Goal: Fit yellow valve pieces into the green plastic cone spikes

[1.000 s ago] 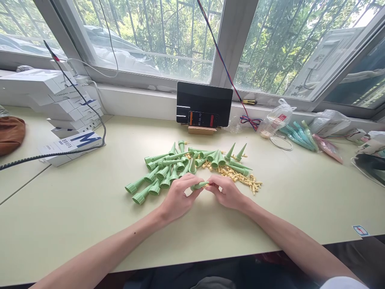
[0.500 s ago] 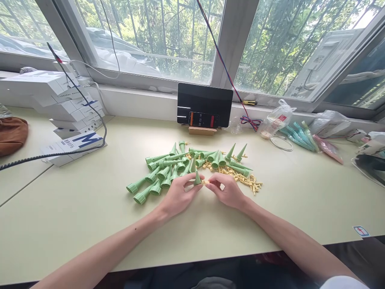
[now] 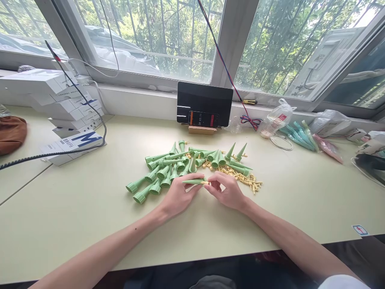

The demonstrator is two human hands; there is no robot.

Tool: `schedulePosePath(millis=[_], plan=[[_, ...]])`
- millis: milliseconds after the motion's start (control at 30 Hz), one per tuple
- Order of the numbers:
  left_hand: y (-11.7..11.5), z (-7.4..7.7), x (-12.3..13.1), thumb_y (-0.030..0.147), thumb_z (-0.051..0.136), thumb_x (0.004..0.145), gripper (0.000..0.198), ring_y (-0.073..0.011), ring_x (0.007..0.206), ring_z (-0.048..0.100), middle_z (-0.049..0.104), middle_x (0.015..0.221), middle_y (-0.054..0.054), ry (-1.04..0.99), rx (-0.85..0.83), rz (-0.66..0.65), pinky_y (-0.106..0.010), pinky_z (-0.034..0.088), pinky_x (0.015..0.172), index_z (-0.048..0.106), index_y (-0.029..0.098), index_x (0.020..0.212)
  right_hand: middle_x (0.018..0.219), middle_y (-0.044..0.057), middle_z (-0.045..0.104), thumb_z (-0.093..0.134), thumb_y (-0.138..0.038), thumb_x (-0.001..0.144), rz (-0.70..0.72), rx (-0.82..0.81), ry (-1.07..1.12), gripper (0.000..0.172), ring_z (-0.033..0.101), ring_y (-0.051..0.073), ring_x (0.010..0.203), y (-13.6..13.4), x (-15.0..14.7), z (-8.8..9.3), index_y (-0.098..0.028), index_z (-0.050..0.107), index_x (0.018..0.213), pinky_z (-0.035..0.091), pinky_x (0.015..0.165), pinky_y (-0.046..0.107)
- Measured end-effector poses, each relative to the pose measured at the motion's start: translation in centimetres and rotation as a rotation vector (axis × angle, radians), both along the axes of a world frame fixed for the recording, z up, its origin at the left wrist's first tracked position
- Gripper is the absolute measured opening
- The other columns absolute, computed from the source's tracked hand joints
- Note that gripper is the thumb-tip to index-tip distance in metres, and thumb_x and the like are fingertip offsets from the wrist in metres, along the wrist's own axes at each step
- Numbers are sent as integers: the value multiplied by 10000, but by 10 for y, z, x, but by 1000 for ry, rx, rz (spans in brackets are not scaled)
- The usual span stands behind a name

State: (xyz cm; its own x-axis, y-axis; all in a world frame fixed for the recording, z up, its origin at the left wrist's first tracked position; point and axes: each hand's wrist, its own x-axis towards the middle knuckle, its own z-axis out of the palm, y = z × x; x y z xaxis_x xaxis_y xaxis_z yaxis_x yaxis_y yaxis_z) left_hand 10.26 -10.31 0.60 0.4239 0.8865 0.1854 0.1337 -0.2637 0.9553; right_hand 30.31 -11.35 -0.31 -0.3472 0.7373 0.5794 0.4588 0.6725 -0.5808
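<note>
1. Here, just below the middle of the frame, the left hand [image 3: 177,196] has its thumb and fingertips closed around a green cone [image 3: 194,181]. The other fingers are curled loosely under it.
2. The green cone lies almost level just above the tabletop [image 3: 90,208]. Its thin tip points toward the left of the frame and its wide end faces the right hand [image 3: 228,192].
3. The right hand is pinched shut on a small yellow piece [image 3: 206,183] between thumb and forefinger. The piece sits right at the wide end of the green cone, but whether it is seated inside cannot be told.
4. The two hands almost meet, fingertips close together over the cone.
5. Directly above the hands in the frame lies a pile of green cones [image 3: 165,168]. Most lie on their sides, and a few at the right end stand upright on their wide ends.
6. A scatter of yellow pieces [image 3: 243,180] lies to the right of that pile, just above the right hand.
7. Farther up, at the centre, a dark tablet [image 3: 204,100] leans against the window sill, with a phone [image 3: 203,119] propped in front of it.
8. A stack of white boxes [image 3: 60,104] fills the upper left, and a black cable [image 3: 60,152] runs across the lowest box.
9. Clear plastic bags [image 3: 300,128] holding teal and pink parts lie at the upper right.
</note>
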Motion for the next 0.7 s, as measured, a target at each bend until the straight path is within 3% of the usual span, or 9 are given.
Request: schedulePosePath(millis=[233,700], plan=[[1,7,0,245,618,897,223,-217,1047,671,689,1174,-70,-91,-80,-151,-333,559,939,680,193,1105,778,7,572,616,-255,918,84,4,14,68,489,98,566,-2,-2,0,-215,633,971,449,530,231],[4,5,-1,298,712,836,259,-199,915,666,669,951,-42,-142,-295,-266,-328,519,851,592,167,1025,840,29,608,599,-215,921,147,72,14,57,490,85,556,-1,-4,-7,-210,636,964,427,495,214]])
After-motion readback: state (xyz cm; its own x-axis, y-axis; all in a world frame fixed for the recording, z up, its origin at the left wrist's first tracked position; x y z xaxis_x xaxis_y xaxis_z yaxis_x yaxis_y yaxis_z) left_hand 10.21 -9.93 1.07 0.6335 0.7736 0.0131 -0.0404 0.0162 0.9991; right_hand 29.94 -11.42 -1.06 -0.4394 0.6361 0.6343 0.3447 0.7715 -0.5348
